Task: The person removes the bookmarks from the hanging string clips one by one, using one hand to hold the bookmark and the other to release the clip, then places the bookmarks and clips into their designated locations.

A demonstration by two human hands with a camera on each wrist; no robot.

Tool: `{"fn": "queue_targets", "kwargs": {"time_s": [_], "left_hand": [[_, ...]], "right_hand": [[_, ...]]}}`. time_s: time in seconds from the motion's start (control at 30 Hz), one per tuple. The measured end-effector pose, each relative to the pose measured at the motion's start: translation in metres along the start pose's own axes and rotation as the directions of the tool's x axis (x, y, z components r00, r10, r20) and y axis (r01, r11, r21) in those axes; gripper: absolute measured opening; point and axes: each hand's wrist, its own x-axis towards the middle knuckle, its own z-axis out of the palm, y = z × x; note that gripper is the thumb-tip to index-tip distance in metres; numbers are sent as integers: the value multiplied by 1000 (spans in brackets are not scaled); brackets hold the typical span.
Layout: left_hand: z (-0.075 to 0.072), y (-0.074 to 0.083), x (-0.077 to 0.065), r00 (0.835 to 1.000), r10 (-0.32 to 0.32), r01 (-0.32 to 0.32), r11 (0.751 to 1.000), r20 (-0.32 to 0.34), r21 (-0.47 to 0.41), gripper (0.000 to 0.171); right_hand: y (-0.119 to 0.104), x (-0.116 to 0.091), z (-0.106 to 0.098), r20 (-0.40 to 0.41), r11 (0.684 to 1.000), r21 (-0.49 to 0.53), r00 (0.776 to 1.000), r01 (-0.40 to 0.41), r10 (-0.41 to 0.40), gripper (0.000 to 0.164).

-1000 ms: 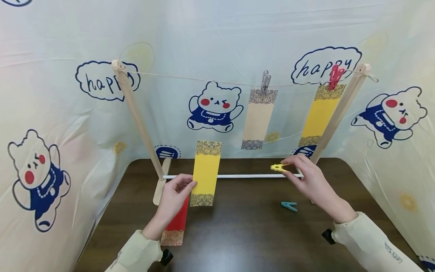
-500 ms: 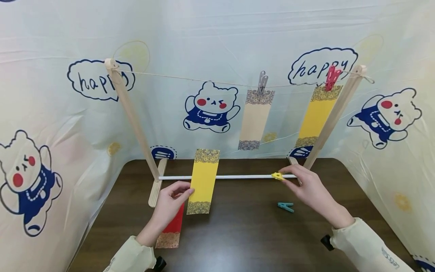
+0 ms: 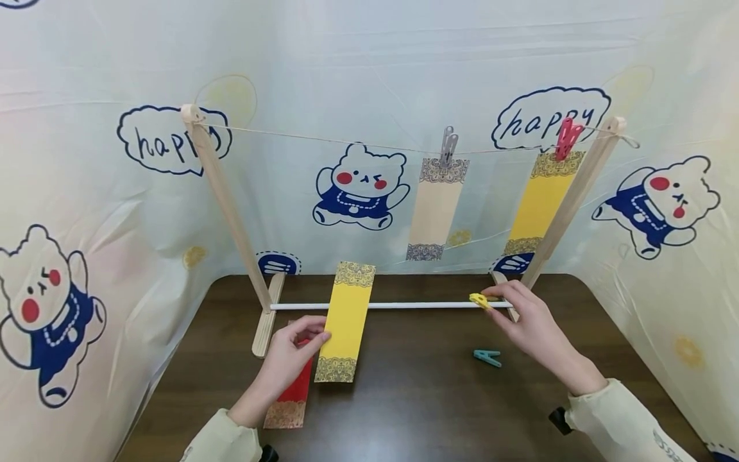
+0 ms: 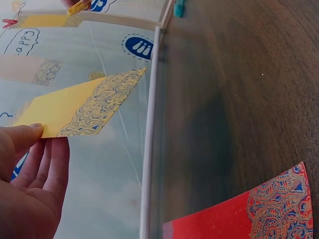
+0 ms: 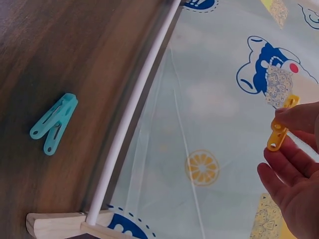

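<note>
- Dark table (image 3: 427, 398): carries everything, the wooden frame (image 3: 222, 192) standing at its far side, with a white rod (image 3: 421, 305) low between the posts, presumably to brace them
- String (image 3: 277, 133) across the post tops, probably set high so that the beige strip (image 3: 435, 205) and the hanging yellow strip (image 3: 537, 205) hang free
- Left hand (image 3: 288, 356): pinches the held yellow strip (image 3: 346, 314) by one long edge, in the air before the rod, likely to keep its face unbent; the left wrist view shows the thumb on one face and fingers behind
- Right hand (image 3: 534, 324): thumb and fingers nearly closed on the yellow peg (image 5: 281, 124); whether they squeeze it, I cannot tell
- Red strip (image 3: 294, 388): on the table, partly behind the left hand in the head view; the left wrist view bares its patterned end
- Pegs: the grey peg (image 3: 448, 149) shows only from the head, the red peg (image 3: 568, 138) grips beside the right post, and the right wrist view makes plain the splayed legs of the teal peg (image 5: 57, 122)
</note>
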Motion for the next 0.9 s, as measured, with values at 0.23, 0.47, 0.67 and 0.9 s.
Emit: {"fn": "queue_targets", "kwargs": {"time_s": [0.23, 0.47, 0.67, 0.9], "left_hand": [[-2, -2, -2, 1000, 10, -9, 997, 16, -76, 17], [-4, -6, -6, 1000, 7, -5, 994, 19, -106, 12], [-7, -8, -7, 999, -34, 37, 996, 36, -77, 14], [-11, -14, -13, 993, -96, 102, 990, 61, -93, 17]], "right_hand": [[4, -3, -3, -5, 1000, 1, 1000, -12, 12, 40], [8, -6, -2, 4, 1000, -3, 1000, -22, 22, 39], [9, -12, 4, 25, 999, -5, 999, -43, 43, 40], [12, -23, 14, 64, 998, -2, 996, -70, 70, 39]]}}
